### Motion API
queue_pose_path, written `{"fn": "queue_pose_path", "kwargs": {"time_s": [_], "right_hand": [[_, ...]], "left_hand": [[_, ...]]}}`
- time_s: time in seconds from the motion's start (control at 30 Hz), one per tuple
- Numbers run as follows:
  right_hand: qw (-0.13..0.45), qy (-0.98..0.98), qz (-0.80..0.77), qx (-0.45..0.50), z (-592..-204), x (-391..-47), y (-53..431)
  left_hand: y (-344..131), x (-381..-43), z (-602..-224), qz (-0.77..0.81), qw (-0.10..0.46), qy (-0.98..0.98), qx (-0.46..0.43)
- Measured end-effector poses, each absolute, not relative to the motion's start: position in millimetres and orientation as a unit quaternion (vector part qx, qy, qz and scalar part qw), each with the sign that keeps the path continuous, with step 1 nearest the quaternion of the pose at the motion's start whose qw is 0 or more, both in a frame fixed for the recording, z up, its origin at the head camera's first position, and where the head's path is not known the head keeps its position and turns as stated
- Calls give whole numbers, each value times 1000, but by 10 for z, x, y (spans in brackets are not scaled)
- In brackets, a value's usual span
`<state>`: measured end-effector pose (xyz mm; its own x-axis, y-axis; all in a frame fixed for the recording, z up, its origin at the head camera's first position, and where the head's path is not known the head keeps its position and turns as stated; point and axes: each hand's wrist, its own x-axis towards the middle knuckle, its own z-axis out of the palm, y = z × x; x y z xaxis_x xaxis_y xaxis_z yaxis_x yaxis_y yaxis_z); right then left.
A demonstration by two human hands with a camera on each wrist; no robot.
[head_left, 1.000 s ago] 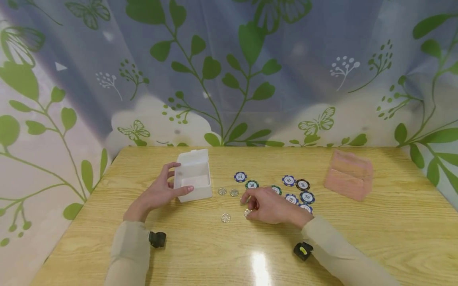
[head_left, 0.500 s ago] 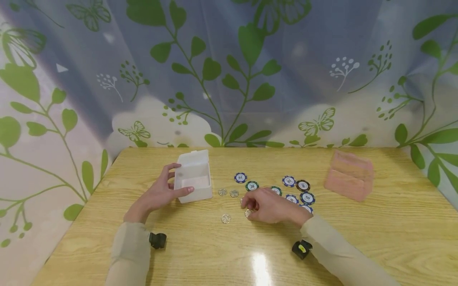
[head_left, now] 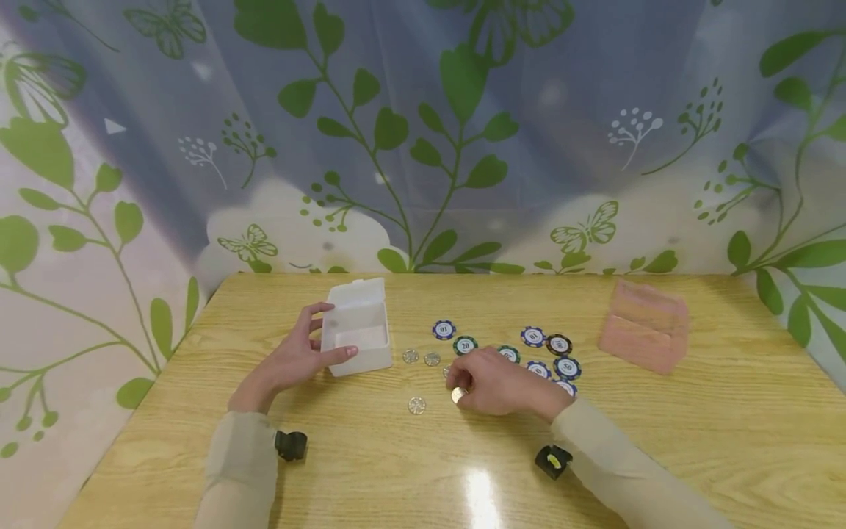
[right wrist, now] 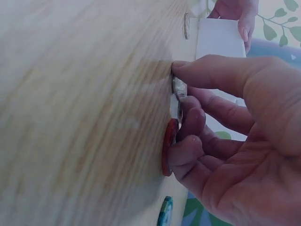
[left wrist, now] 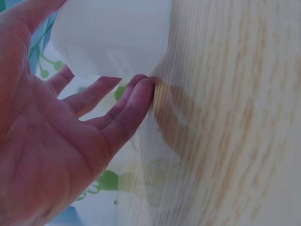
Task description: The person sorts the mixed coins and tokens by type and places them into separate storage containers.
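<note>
A white lidded box (head_left: 357, 358) stands with its lid raised on the left of the table. My left hand (head_left: 300, 356) holds it, thumb over the front rim and fingers along the left side. In the middle, my right hand (head_left: 499, 383) has thumb and curled fingers at a shiny coin (head_left: 459, 395). The right wrist view shows this coin (right wrist: 179, 88) tilted up between thumb and fingertip. Another coin (head_left: 446, 372) lies partly hidden by the hand. The other fingers rest against a red chip (right wrist: 169, 148), which the hand hides in the head view.
Loose coins (head_left: 416, 405) lie between box and right hand. Several numbered poker chips, among them a blue one (head_left: 444, 330), a green one (head_left: 465, 345) and a black one (head_left: 559, 344), lie behind and right of it. A pink translucent pouch (head_left: 644, 327) lies far right. A patterned curtain (head_left: 423, 147) hangs behind.
The coin at my right thumb has tilted and now catches the light. My right wrist has shifted slightly left. My left hand and the box stay where they were.
</note>
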<state>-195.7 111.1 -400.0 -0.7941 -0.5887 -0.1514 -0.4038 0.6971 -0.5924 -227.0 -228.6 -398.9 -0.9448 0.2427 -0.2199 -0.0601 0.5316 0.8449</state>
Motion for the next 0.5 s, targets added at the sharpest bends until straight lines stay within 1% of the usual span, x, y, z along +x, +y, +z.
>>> {"fn": "queue_pose_path", "kwargs": {"time_s": [0.1, 0.33, 0.5], "right_hand": [[164, 901, -294, -273, -4030, -1962, 1147], [125, 877, -338, -317, -4095, -1969, 1229], [134, 869, -361, -310, -4116, -1980, 1277]], "left_hand": [[-2287, -2267, -3991, 483, 157, 859, 54], [-2293, -2264, -4002, 484, 154, 860, 52], [-2291, -2260, -3998, 491, 154, 856, 52]]}}
